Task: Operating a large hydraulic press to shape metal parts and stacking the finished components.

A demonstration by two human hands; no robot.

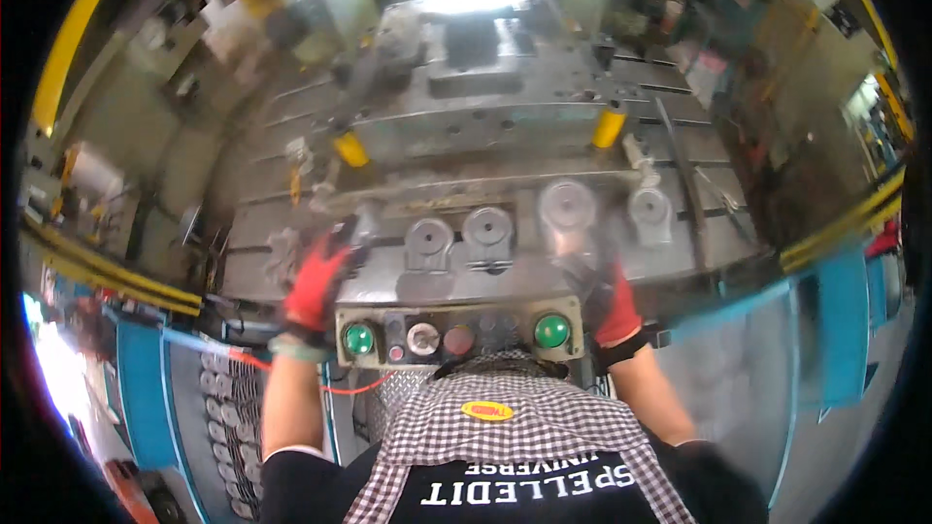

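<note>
Item: round-topped grey metal piece (pixel 568 209), blurred, above the slotted steel machine bed (pixel 248 277), just beyond and to the left of my right hand (pixel 600 291). Hand in a red-and-dark glove; fingers reach the piece's lower part, but blur hides whether they pinch it.

Item: my left hand (pixel 325 274), gloved alike, just left of the row; a grey smear shows at its fingertips. I cannot tell whether it grips anything.

Items, similar pieces: left middle piece (pixel 428 243) and right middle piece (pixel 488 238), side by side between my hands; far-right piece (pixel 650 216), beyond my right hand, near the blurred one.

Markings: white lettering across my black shirt (pixel 544 485); yellow oval label with red print on my checked apron (pixel 427 427).

Surroundings: control box (pixel 519 342), two green buttons, between my forearms, on the near side of the row. Long steel block (pixel 466 141) behind the row, yellow posts (pixel 609 129) at both ends. Similar parts stacked in a blue-framed rack (pixel 225 417), lower left.
</note>
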